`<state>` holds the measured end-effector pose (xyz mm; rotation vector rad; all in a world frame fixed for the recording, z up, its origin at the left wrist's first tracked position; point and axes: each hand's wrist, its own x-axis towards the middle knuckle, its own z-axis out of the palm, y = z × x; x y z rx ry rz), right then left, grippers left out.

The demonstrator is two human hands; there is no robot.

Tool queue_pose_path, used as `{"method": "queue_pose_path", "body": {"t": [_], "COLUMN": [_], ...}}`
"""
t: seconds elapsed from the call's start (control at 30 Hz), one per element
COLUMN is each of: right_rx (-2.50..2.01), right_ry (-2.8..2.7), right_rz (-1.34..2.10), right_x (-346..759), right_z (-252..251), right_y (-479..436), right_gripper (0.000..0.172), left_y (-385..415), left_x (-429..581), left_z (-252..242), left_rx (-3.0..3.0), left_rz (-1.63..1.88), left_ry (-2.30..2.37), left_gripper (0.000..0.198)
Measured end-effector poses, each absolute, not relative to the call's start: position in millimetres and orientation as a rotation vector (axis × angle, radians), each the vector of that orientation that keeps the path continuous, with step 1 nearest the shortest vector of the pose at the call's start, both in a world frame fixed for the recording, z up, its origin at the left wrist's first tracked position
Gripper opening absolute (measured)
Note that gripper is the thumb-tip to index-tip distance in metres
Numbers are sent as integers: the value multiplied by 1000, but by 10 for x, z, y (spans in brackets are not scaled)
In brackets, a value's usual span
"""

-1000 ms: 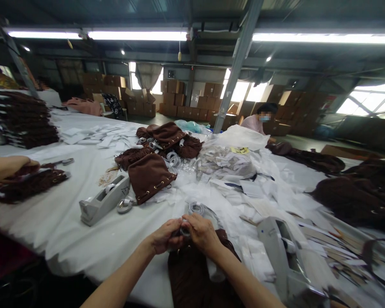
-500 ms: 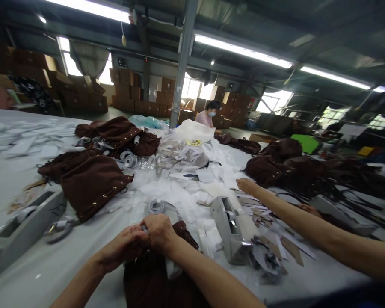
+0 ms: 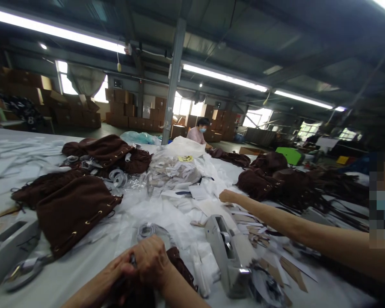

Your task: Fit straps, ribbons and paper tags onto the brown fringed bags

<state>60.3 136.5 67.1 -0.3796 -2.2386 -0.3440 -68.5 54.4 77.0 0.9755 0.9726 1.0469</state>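
Observation:
My left hand point(image 3: 122, 270) and my right hand point(image 3: 152, 260) are pressed together at the lower middle, fingers closed. A small dark grey bit shows between them; the rest of what they grip is hidden. Dark brown fabric point(image 3: 133, 293) hangs just below, and gathered brown material point(image 3: 181, 267) lies right of my right wrist. Beyond my hands sits a roll of clear tape point(image 3: 146, 231). A grey tape dispenser point(image 3: 224, 256) stands to the right. On the left lies a brown drawstring bag point(image 3: 73, 211) with metal eyelets.
A co-worker's arm point(image 3: 282, 218) reaches in from the right, hand closed over the white scraps. A second dispenser point(image 3: 16, 246) stands at left. Brown bags point(image 3: 259, 182) lie at right, and a bagged paper heap point(image 3: 175, 171) in the middle. Another person point(image 3: 197, 132) is farther back.
The view has tilted up and shifted, so the table sits lower in the picture. My hands stay together over the brown fabric. The co-worker's arm still reaches in, and a face now appears at right.

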Motion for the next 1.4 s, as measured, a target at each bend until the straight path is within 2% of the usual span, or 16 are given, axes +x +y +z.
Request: {"method": "queue_pose_path", "body": {"t": [0.17,0.3,0.43,0.5,0.67,0.8,1.03,1.17,1.3,1.4], "right_rx": [-460,-496,-525,-634,-633,-591,-754,-675,-610,-517], "right_ry": [-2156,-2221,-2301,-2329,-2345,-2216,-2274,-2399,-2557,-2613], "right_rz": [-277,-276,-208,4,923,1229,797,713,527,394], "right_x": [513,486,433,387,382,476,569,659,723,733], "right_z": [786,726,504,419,404,449,390,434,547,594], "right_y": [1431,1456,1472,1476,1478,1469,1374,1365,1379,1361], "right_gripper": [55,49,47,44,32,28,37,47,34,31], "left_y": [647,686,698,708,708,710,743,707,677,674], "left_x": [-695,-716,-760,-817,-975,-952,-856,-847,-824,-828], "left_z": [869,805,525,352,45,59,144,181,261,258], "left_rx": [954,958,871,786,608,642,754,885,901,906], "left_rz": [1184,1183,1181,1191,1205,1208,1176,1135,1086,1070], "left_ry": [1023,1076,1115,1112,1079,1031,1060,1077,1121,1044], "left_gripper": [37,43,46,44,57,57,59,56,55,50]}}
